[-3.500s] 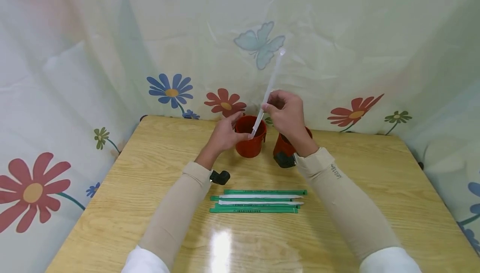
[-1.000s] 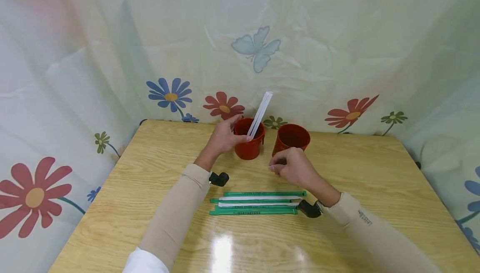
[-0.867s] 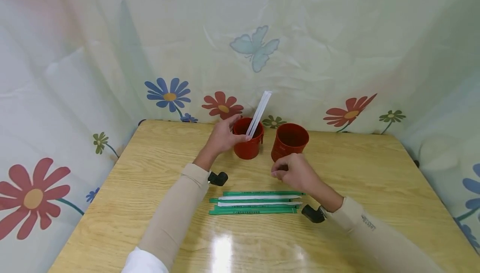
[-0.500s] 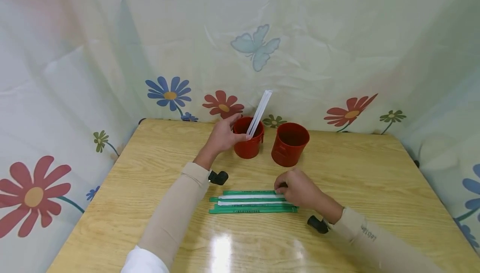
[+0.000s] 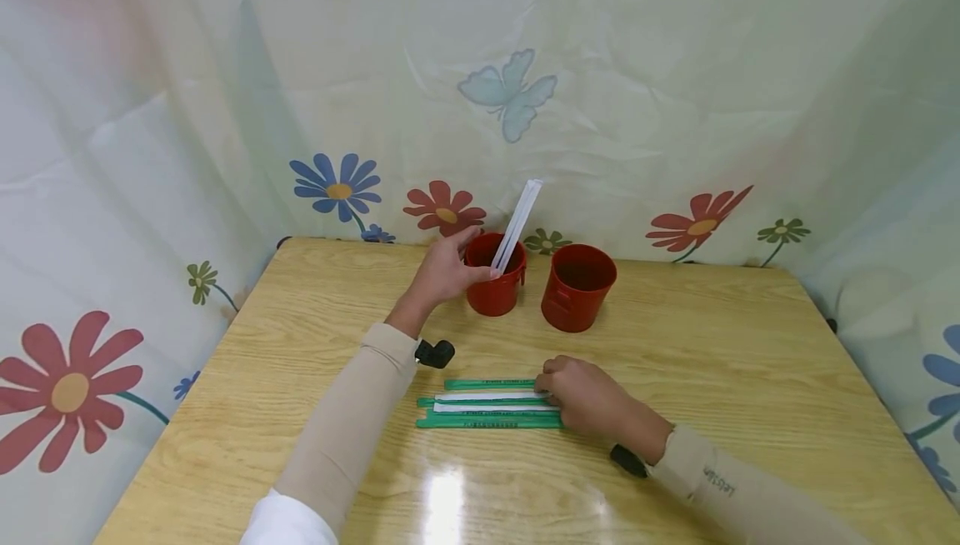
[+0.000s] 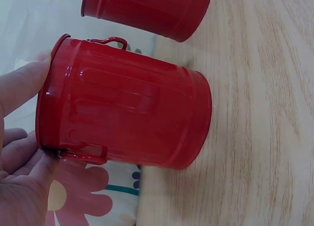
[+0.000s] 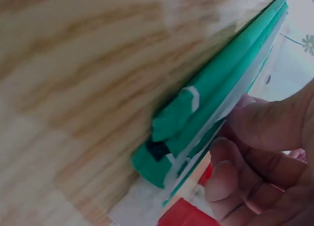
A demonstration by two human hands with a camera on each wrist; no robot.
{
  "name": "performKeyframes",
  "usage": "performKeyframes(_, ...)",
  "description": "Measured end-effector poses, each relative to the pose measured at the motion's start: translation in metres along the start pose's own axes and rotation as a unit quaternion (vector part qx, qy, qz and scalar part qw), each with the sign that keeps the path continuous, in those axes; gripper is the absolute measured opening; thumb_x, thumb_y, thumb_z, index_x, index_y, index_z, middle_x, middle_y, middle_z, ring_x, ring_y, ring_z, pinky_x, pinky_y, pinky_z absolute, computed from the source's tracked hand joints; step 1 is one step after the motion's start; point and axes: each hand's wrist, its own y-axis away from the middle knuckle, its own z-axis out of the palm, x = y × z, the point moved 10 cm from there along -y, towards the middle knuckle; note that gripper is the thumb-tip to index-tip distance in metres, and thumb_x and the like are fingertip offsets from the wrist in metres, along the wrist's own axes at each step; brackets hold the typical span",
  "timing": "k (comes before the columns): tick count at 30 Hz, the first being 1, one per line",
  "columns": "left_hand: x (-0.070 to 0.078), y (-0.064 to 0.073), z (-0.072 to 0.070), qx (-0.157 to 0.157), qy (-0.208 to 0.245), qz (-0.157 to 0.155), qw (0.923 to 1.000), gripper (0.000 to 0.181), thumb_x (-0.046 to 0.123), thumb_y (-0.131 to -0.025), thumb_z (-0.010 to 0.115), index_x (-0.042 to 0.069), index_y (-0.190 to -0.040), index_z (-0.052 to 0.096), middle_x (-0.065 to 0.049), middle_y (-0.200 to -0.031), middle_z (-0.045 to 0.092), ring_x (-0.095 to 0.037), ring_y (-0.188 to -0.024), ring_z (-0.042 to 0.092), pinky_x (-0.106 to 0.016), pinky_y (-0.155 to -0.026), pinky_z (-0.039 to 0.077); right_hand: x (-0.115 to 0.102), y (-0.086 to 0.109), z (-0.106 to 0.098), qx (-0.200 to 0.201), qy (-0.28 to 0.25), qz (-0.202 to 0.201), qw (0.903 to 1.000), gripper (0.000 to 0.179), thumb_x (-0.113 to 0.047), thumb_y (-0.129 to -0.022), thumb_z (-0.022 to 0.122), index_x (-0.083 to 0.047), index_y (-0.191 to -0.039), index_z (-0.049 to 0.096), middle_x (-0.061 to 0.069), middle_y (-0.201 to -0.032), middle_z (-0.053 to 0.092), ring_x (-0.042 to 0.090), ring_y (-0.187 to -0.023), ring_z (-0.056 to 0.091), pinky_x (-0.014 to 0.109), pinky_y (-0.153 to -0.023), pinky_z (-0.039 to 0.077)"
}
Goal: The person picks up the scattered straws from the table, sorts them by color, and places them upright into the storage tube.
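Note:
My left hand [image 5: 444,272] holds the rim of a small red bucket [image 5: 492,300], the thumb on the near edge and the fingers at its left side. Two white paper-wrapped straws [image 5: 517,224] lean to the right inside that bucket. On the table lies a row of green wrapped straws [image 5: 480,424] and white wrapped straws [image 5: 480,407]. My right hand [image 5: 588,399] is at their right ends, covering them in the head view. In the right wrist view, its thumb and index finger pinch the edge of a green wrapped straw [image 7: 206,137] on the bucket side of the row.
A second red bucket [image 5: 572,307] stands upright to the right of the first, with a gap between them. A flowered cloth [image 5: 360,70] hangs behind the wooden table [image 5: 712,345]. Black wrist cameras [image 5: 435,353] stick out from both wrists.
My right hand has let go of the white straw in the left bucket and come down to the row of straws on the table. The left hand has stayed at the bucket.

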Motion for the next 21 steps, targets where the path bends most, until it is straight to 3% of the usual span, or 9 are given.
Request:
performKeyframes(10, 0.002, 0.0, 0.0, 0.002, -0.013, 0.004, 0.9999, 0.082, 0.027, -0.081, 0.082, 0.012, -0.15, 0.041, -0.007, -0.146, 0.053, -0.027, -0.127, 0.055, -0.043, -0.1, 0.055, 0.002, 0.0, 0.007, -0.062, -0.026, 0.01, 0.9977, 0.017, 0.001, -0.085, 0.07, -0.015, -0.084, 0.064, -0.008, -0.075, 0.052, 0.007, -0.069, 0.044, 0.021, -0.063, 0.043)
performKeyframes(17, 0.002, -0.001, 0.001, 0.004, -0.013, 0.006, 0.9999, 0.082, 0.027, -0.081, 0.081, 0.012, -0.151, 0.041, -0.008, -0.147, 0.053, -0.027, -0.128, 0.054, -0.043, -0.101, 0.054, 0.002, 0.005, -0.008, -0.033, -0.053, 0.001, 0.998, 0.019, 0.003, -0.084, 0.069, -0.016, -0.08, 0.066, -0.01, -0.075, 0.056, 0.004, -0.069, 0.045, 0.02, -0.063, 0.045)
performKeyframes(21, 0.0, 0.0, 0.001, 0.004, -0.011, -0.002, 0.9999, 0.081, 0.027, -0.081, 0.081, 0.012, -0.15, 0.041, -0.009, -0.148, 0.052, -0.028, -0.129, 0.054, -0.044, -0.1, 0.054, 0.003, 0.007, -0.021, 0.004, -0.079, -0.013, 0.9968, 0.02, 0.004, -0.084, 0.068, -0.015, -0.08, 0.067, -0.011, -0.075, 0.058, 0.002, -0.069, 0.047, 0.018, -0.063, 0.046)
